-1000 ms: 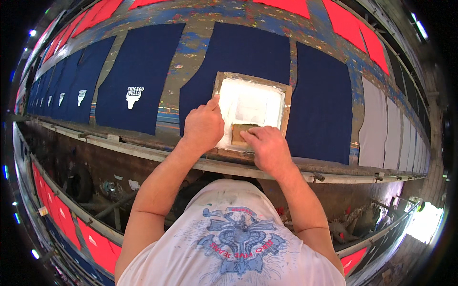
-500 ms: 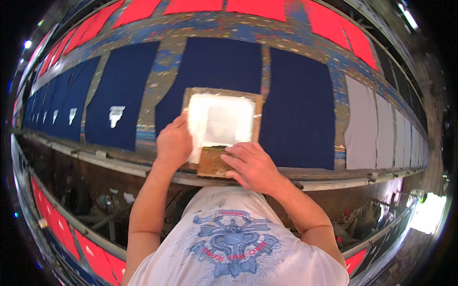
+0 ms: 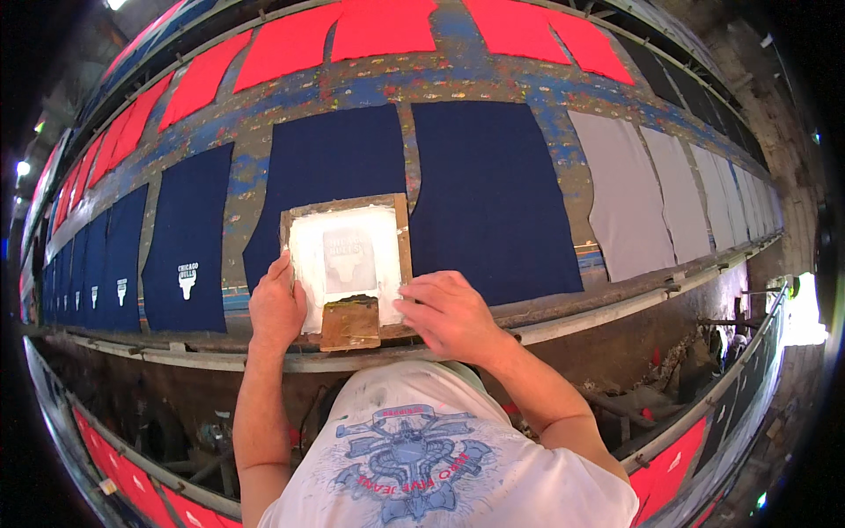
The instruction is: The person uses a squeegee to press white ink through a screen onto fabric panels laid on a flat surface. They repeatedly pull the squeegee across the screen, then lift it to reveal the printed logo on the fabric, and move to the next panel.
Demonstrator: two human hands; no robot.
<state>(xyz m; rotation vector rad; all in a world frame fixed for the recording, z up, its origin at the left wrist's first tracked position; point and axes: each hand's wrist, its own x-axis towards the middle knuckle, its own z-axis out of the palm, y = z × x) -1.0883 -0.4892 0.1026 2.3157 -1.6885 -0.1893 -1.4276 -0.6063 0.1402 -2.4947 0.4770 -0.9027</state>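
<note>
A wooden-framed printing screen [image 3: 402, 236] lies on a navy fabric panel [image 3: 339, 150], close to the table's near edge. White ink rings its inside, around a pale mesh window [image 3: 343, 261] with a design. Leaning in the near end of the frame is a squeegee [image 3: 350, 326] with a worn wooden handle and dark residue on top; neither hand is on it. My left hand [image 3: 277, 306] grips the screen's left rail. On the opposite side, my right hand [image 3: 451, 312] has bent fingers at the right rail; its thumb is partly hidden.
Navy panels with white prints [image 3: 189, 224] run off to the left. A plain navy panel [image 3: 493, 194] and grey panels [image 3: 625, 194] lie to the right. Red panels [image 3: 383, 31] line the table's far side. A metal rail [image 3: 563, 327] edges the near side.
The view has shifted, so the screen appears further left and lower. My right hand has moved from the squeegee to the screen's right rail. My left hand stays on the left rail.
</note>
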